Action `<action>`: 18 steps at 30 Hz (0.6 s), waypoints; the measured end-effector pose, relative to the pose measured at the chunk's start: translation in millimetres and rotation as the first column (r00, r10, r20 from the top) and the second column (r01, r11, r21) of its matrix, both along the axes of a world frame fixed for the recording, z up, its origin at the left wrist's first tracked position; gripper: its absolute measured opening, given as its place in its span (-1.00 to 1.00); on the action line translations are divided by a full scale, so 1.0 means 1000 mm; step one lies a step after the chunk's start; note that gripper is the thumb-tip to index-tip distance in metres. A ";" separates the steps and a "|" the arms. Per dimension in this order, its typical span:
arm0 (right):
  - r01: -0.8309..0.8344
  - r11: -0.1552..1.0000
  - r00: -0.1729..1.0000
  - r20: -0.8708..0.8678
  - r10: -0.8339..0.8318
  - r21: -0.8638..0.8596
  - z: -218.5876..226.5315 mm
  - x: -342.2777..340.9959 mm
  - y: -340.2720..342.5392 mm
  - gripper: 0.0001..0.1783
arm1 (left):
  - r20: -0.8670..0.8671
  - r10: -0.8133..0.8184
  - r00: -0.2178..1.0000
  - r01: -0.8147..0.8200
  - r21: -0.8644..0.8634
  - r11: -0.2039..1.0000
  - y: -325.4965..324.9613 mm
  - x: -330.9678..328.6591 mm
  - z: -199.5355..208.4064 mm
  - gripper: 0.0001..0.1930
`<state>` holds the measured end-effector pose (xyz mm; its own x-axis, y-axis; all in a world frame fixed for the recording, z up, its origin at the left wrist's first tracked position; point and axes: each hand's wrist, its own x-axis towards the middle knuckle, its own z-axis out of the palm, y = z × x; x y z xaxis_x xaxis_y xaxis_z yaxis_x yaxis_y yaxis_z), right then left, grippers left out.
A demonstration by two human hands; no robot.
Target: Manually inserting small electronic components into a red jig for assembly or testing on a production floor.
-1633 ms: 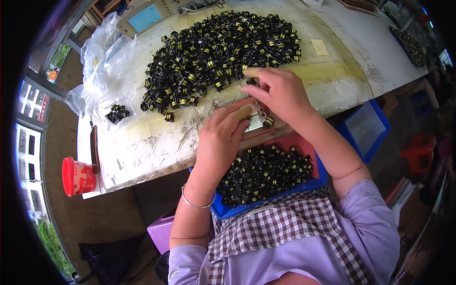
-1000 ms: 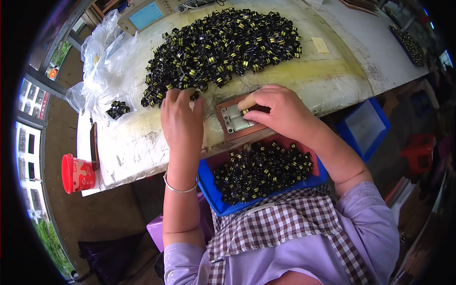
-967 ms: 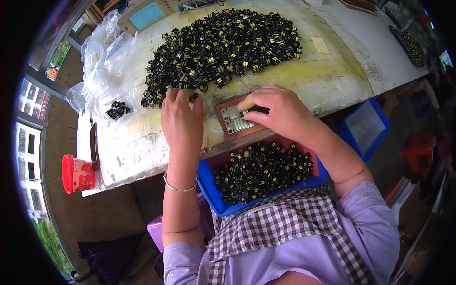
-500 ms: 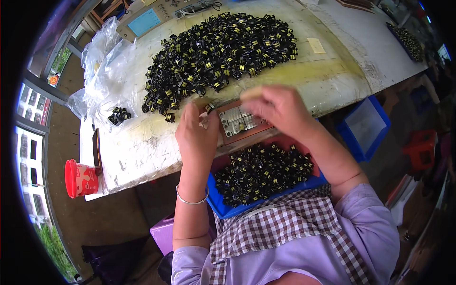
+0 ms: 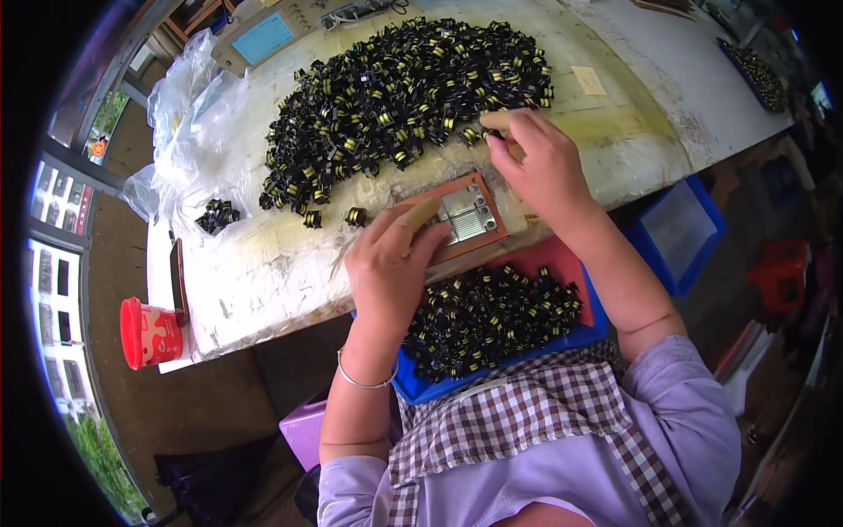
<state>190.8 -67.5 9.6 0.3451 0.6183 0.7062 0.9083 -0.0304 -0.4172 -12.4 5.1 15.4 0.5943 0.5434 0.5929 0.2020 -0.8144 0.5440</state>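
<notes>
My left hand (image 5: 391, 259) rests over the left part of a silver metal fixture (image 5: 465, 216) set in a reddish-brown board (image 5: 499, 223). Its thumb and covered finger come together on the metal; what lies between the tips is hidden. A pale yellow finger cover shows on each hand. My right hand (image 5: 542, 167) is at the near right edge of a large heap of black-and-yellow coils (image 5: 404, 88), its thumb and forefinger pinching one small dark coil (image 5: 494, 134). One loose coil (image 5: 356, 216) lies just beyond my left hand.
A blue tray (image 5: 417, 391) full of similar coils sits at the table's near edge, against my apron. Clear plastic bags (image 5: 189, 114), a red tub (image 5: 149, 334) and a device with a screen (image 5: 263, 39) are on the left. Another blue tray (image 5: 680, 237) stands right.
My left hand has moved right and down onto the fixture, and the coil it held now lies on the table. The right hand went from the fixture to the heap's edge.
</notes>
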 end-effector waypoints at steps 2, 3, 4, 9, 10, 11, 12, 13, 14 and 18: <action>-0.058 0.997 0.998 0.043 0.056 0.055 -0.005 0.001 -0.004 -0.81 | -0.045 -0.008 0.999 0.009 0.021 1.000 -0.002 0.002 0.001 -0.81; -0.056 0.997 0.998 0.042 0.054 0.052 -0.005 0.004 -0.004 -0.81 | -0.043 -0.019 0.999 0.020 0.024 1.000 -0.004 0.003 0.002 -0.80; -0.017 1.000 0.999 0.044 0.017 -0.012 -0.003 0.007 -0.005 -0.81 | -0.042 -0.028 0.999 0.029 0.028 0.999 -0.004 0.004 0.002 -0.80; -0.001 1.000 1.000 -0.015 0.001 -0.031 0.003 -0.004 -0.011 -0.75 | -0.050 -0.005 0.999 0.004 -0.017 1.000 -0.011 0.012 -0.001 -0.82; -0.134 0.990 0.980 -0.142 0.138 0.039 0.008 -0.012 -0.012 -0.73 | -0.067 0.001 0.998 0.005 0.088 0.996 -0.010 0.014 -0.003 -0.83; -0.253 0.959 0.926 -0.257 0.278 0.124 0.011 -0.018 -0.015 -0.71 | -0.051 -0.008 0.999 0.015 0.128 0.992 -0.010 0.015 -0.005 -0.83; -0.255 0.959 0.924 -0.261 0.279 0.122 0.010 -0.021 -0.019 -0.71 | -0.054 -0.007 0.999 0.013 0.125 0.992 -0.012 0.016 -0.006 -0.83; -0.283 0.959 0.920 -0.277 0.277 0.020 0.010 -0.023 -0.024 -0.70 | -0.059 0.026 0.998 -0.017 0.148 0.989 -0.015 0.016 -0.007 -0.83; -0.308 0.948 0.917 -0.290 0.273 -0.080 0.009 -0.024 -0.027 -0.69 | -0.060 0.058 0.997 -0.046 0.175 0.983 -0.016 0.017 -0.007 -0.83; -0.294 0.945 0.930 -0.272 0.249 -0.141 0.003 -0.027 -0.021 -0.74 | -0.026 0.061 0.998 -0.056 0.170 0.984 -0.017 0.017 -0.006 -0.82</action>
